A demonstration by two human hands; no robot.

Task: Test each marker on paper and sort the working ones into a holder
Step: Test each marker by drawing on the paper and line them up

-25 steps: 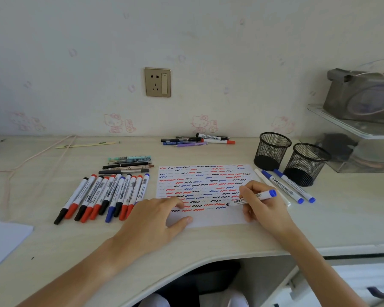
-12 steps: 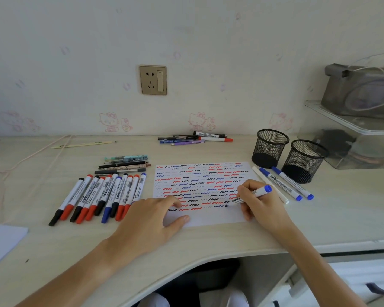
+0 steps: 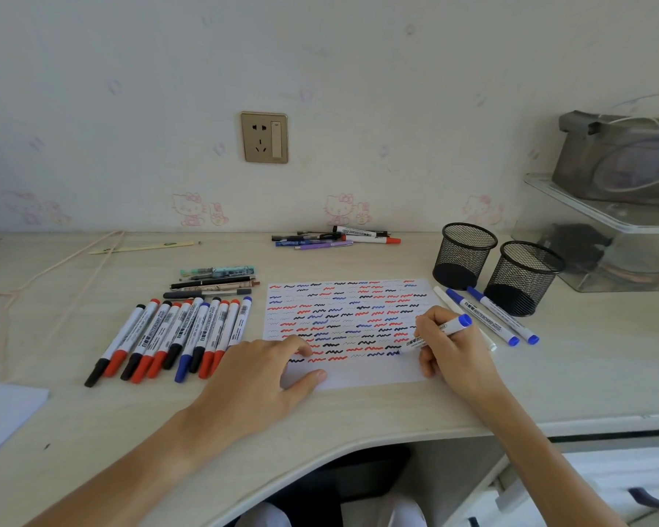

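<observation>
A blue marker [image 3: 436, 332] is being tested on the paper [image 3: 358, 374] at centre frame.

Head view: the marker is pinched in the curled fingers of the right hand [image 3: 447, 346], its tip on the lowest row of squiggles, right of centre. The paper is pressed flat under the straight fingers of the left hand [image 3: 259, 374], which holds nothing. Light, even strokes should be drawn on bare paper so that the ink can be judged. Two mesh holders [image 3: 467, 254] stand at the upper right, apparently empty.
</observation>
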